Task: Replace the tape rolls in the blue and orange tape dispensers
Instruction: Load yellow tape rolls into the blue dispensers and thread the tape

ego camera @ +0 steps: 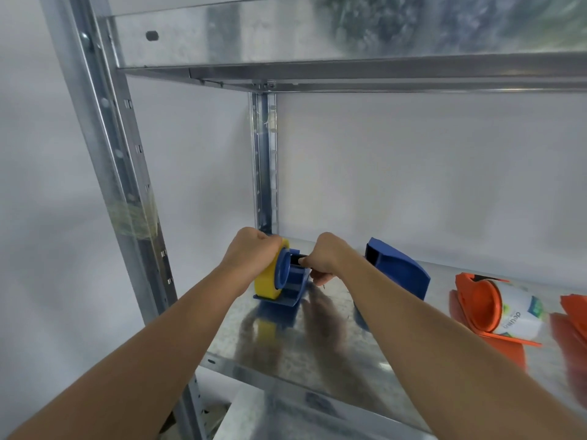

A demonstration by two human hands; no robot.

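Tape roll (pixel 266 282) — yellow, seated on a blue hub (pixel 282 270) in the open half of the blue dispenser (pixel 293 285) — was seen standing on the metal shelf (pixel 317 360) at about 7 o'clock from the rear upright (pixel 264 160). It was gripped over its top edge by the left hand (pixel 251 252), whose fingers were curled round the rim. As a judgement, the roll would be light and stiff, with a slick outer face; it would best be taken by the flat sides or the rim, as it was held. The plastic shell was judged light too, and likely to slide on the smooth steel unless steadied.

At 3 o'clock of the roll, the right hand (pixel 327 258) was clenched on a small dark part (pixel 299 260) at the dispenser's front; whether this was the cutter or the tape's end could not be told.

Further toward 3 o'clock, the detached blue cover (pixel 397 271) lay on the shelf, just beside the right forearm — it was judged the likeliest thing to be knocked.

At the far right, the orange dispenser (pixel 482 308) lay opened with a white printed roll (pixel 521 315) in it, and another orange piece (pixel 575 309) was cut by the frame's edge.
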